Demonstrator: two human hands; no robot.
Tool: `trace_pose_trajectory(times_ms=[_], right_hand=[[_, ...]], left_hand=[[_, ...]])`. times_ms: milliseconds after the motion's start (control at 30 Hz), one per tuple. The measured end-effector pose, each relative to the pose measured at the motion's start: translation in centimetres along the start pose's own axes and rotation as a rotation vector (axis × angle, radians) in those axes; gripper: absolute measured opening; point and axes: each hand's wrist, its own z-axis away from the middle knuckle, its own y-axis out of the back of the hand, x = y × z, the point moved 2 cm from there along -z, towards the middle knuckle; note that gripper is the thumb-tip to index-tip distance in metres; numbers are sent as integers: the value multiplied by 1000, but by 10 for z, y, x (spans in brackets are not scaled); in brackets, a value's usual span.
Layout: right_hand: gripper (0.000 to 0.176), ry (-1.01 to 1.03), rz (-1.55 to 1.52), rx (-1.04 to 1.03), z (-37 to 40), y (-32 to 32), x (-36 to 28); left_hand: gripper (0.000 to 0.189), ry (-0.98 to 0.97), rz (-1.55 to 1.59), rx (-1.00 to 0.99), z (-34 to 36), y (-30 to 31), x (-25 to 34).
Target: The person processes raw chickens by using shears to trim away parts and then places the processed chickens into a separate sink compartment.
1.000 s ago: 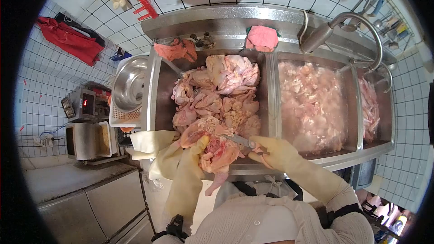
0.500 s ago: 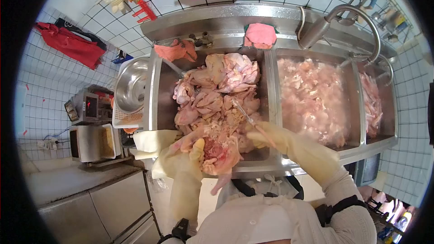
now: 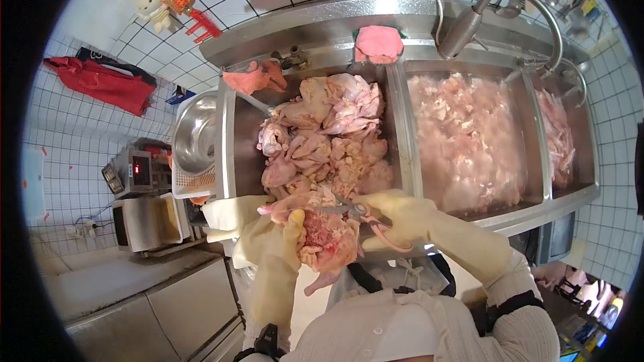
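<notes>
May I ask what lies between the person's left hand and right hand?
Head view: an opened raw chicken in the left hand, and scissors in the right hand.

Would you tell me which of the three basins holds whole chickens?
The left basin, behind the chicken in the left hand and the scissors in the right hand; the middle basin and right basin hold cut pieces.

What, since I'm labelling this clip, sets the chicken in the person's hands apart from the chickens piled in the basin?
The held chicken is spread open, showing red inside; the piled chickens show mostly pale skin. The held chicken is gripped by the left hand at the front of the basin, with scissors in the right hand at it; the piled chickens lie heaped, untouched. Both are raw and plucked.
</notes>
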Motion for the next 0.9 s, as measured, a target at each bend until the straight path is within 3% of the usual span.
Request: trace_pose_trajectory(times_ms=[67,100,133,200,300,433,500,533,600,633,667,700,733,767,800,867,900], right_hand=[[71,80,167,82,-2,5,-4],[74,-321,-377,22,-17,-8,11],[74,-321,-382,21,-13,-6,14],[70,219,188,179,-4,3,9],[60,216,319,228,-2,0,10],[52,194,215,200,-2,4,4],[43,129,126,294,-2,-9,12],[43,131,127,293,-1,-12,9],[35,-32,-88,291,-3,-21,2],[35,5,-129,335,-5,-25,2],[35,10,-129,330,-12,-25,0],[38,-294,-630,267,-19,-26,5],[40,-606,-1125,184,-23,-31,9],[26,-483,-1221,274,-33,-32,25],[26,-481,-1218,270,-39,-37,49],[36,-216,-1054,119,-48,-44,80],[54,-190,-91,68,-19,9,19]], left_hand=[[56,-39,-123,-4,7,-17,22],[53,-83,-239,-4,10,-23,31],[53,-79,-243,-3,11,-24,32],[50,60,-105,60,11,-25,30],[50,44,-212,57,9,-16,29],[53,20,-200,-36,11,-16,29],[59,-326,-738,-93,6,-1,16],[59,-326,-738,-90,6,-7,22],[66,82,-449,24,8,-16,32],[66,81,-448,30,4,-10,23],[63,-208,-675,30,-2,-2,14],[61,-500,-898,28,-3,5,8],[61,-497,-900,33,-3,7,9],[61,-646,-1044,52,-3,7,13],[60,-798,-1187,73,-5,7,16],[59,-757,-1203,42,-5,8,26],[58,-721,-1214,5,-4,9,28]])
